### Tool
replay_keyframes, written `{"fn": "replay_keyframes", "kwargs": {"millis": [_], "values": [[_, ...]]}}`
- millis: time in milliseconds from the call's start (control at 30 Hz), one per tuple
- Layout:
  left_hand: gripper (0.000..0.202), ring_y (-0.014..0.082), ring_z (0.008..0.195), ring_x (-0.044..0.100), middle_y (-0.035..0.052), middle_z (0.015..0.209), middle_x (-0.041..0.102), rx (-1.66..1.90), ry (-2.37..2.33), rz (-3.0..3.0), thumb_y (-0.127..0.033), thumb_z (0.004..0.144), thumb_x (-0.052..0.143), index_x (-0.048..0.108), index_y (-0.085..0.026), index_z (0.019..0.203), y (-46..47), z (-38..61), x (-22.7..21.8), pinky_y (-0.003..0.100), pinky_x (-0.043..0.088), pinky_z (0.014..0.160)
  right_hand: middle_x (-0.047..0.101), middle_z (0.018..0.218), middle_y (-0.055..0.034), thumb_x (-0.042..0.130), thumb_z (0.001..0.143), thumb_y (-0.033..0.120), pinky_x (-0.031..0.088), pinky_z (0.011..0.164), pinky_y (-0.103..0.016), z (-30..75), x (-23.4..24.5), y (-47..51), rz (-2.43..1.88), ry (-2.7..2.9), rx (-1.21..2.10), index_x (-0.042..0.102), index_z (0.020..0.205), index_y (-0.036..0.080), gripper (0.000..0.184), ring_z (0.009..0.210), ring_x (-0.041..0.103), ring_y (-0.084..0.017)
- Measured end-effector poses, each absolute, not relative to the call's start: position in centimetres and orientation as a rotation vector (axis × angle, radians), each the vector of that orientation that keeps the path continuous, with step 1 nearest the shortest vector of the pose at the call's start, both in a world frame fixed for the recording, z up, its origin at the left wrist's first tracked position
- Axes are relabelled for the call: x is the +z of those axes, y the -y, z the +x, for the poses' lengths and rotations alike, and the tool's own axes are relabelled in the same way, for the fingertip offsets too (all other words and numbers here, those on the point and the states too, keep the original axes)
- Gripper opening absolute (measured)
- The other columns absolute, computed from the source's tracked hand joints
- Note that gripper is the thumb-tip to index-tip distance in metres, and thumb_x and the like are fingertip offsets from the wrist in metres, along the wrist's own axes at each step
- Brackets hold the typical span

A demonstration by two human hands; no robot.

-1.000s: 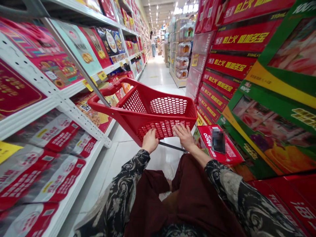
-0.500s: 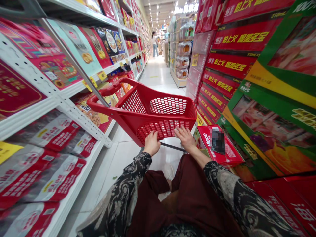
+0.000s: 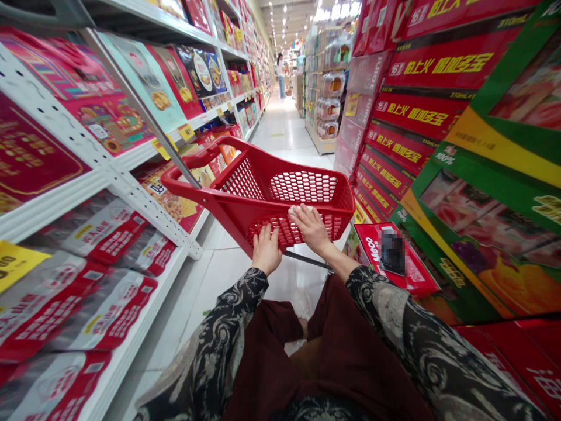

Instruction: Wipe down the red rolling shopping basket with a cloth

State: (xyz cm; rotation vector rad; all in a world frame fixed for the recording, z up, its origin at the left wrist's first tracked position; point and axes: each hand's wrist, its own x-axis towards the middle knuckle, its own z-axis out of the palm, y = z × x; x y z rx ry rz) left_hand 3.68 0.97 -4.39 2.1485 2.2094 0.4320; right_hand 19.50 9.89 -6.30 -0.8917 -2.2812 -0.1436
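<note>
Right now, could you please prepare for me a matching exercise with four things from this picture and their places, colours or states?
1. Left hand
2. Right hand
3. Shopping basket
4. Meco carton

A. red, with perforated walls
B. at the basket's near side, higher
C. bears a dark, partly pixelated patch
D. at the basket's near side, lower

Right pairs: 1-D, 2-B, 3-A, 4-C

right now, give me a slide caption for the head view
Left hand and right hand at the near side of a perforated red long-handled shopping basket in a supermarket aisle.
</note>
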Motion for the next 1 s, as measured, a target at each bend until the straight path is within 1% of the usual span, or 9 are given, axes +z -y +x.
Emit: {"fn": "replay_keyframes", "kwargs": {"millis": [133, 200, 300, 433, 533, 733, 833, 900, 1000], "values": [[0.063, 0.0326, 0.138, 0.02, 0.0171, 0.15, 0.025, 0.452, -2.216, 2.184, -0.01, 0.072, 0.046, 0.039, -0.011, 0.135, -0.7, 2.8, -4.5, 0.054, 0.017, 0.11, 0.046, 0.138, -0.0071, 0.037, 0.088, 0.002, 0.026, 0.111, -0.05, 19.8, -9.2, -8.8, -0.836, 2.407, -0.073, 0.047, 0.132, 0.021, 0.049, 0.136, 0.03, -0.02], [0.063, 0.0323, 0.139, 0.019, 0.0171, 0.15, 0.025, 0.44, -2.21, 2.213, -0.01, 0.072, 0.045, 0.039, -0.01, 0.134, -0.8, 2.3, -4.5, 0.054, 0.015, 0.111, 0.048, 0.137, -0.0086, 0.038, 0.086, 0.001, 0.028, 0.11, -0.05, 19.9, -9.7, -8.3, -0.805, 2.463, -0.057, 0.049, 0.131, 0.019, 0.049, 0.135, 0.032, -0.021], [0.062, 0.0321, 0.139, 0.019, 0.0166, 0.15, 0.024, 0.412, -2.216, 2.246, -0.01, 0.073, 0.044, 0.04, -0.011, 0.134, -1.0, 1.7, -4.4, 0.055, 0.015, 0.11, 0.046, 0.139, -0.007, 0.037, 0.089, 0.004, 0.027, 0.11, -0.048, 19.2, -8.4, -8.1, -0.781, 2.44, -0.098, 0.047, 0.133, 0.02, 0.048, 0.137, 0.027, -0.021], [0.063, 0.0325, 0.139, 0.017, 0.0166, 0.151, 0.022, 0.408, -2.295, 2.261, -0.013, 0.074, 0.044, 0.037, -0.01, 0.136, -1.2, 1.1, -3.7, 0.057, 0.017, 0.109, 0.04, 0.143, -0.0047, 0.034, 0.094, 0.011, 0.022, 0.113, -0.047, 16.9, -4.9, -9.0, -0.772, 2.285, -0.219, 0.042, 0.137, 0.023, 0.045, 0.14, 0.017, -0.019], [0.061, 0.0312, 0.139, 0.018, 0.0154, 0.151, 0.023, 0.367, -2.355, 2.26, -0.015, 0.076, 0.041, 0.036, -0.009, 0.136, -1.2, 0.9, -3.3, 0.056, 0.02, 0.109, 0.04, 0.143, -0.0063, 0.035, 0.094, 0.013, 0.022, 0.113, -0.048, 15.5, -4.2, -9.7, -0.747, 2.271, -0.267, 0.04, 0.137, 0.021, 0.044, 0.14, 0.018, -0.02], [0.064, 0.0285, 0.14, 0.018, 0.0122, 0.152, 0.022, 0.274, -2.372, 2.271, -0.015, 0.074, 0.041, 0.033, -0.008, 0.138, -0.5, 0.5, -3.7, 0.053, 0.021, 0.111, 0.046, 0.138, -0.0106, 0.037, 0.09, 0.005, 0.031, 0.107, -0.05, 16.2, -8.9, -9.3, -0.671, 2.494, -0.3, 0.045, 0.133, 0.015, 0.045, 0.135, 0.031, -0.025], [0.066, 0.0288, 0.14, 0.018, 0.0126, 0.152, 0.021, 0.239, -2.369, 2.264, -0.014, 0.073, 0.041, 0.033, -0.006, 0.138, -0.3, 0.1, -3.8, 0.053, 0.021, 0.111, 0.048, 0.137, -0.0123, 0.038, 0.088, 0.004, 0.033, 0.106, -0.051, 16.8, -10.0, -8.9, -0.636, 2.545, -0.302, 0.048, 0.131, 0.014, 0.045, 0.134, 0.033, -0.026], [0.064, 0.0287, 0.14, 0.017, 0.0129, 0.152, 0.021, 0.238, -2.391, 2.249, -0.014, 0.075, 0.039, 0.032, -0.005, 0.138, -0.3, -0.2, -3.6, 0.054, 0.02, 0.111, 0.047, 0.138, -0.0109, 0.037, 0.089, 0.005, 0.032, 0.107, -0.049, 16.4, -9.0, -8.8, -0.63, 2.494, -0.317, 0.046, 0.133, 0.015, 0.045, 0.136, 0.03, -0.025], [0.064, 0.0283, 0.14, 0.015, 0.0134, 0.152, 0.019, 0.263, -2.441, 2.224, -0.015, 0.077, 0.037, 0.029, -0.004, 0.139, -0.5, -0.6, -2.9, 0.055, 0.019, 0.111, 0.044, 0.141, -0.0088, 0.033, 0.092, 0.008, 0.027, 0.11, -0.047, 14.8, -5.9, -9.3, -0.652, 2.335, -0.353, 0.041, 0.137, 0.018, 0.046, 0.139, 0.023, -0.022]]}}
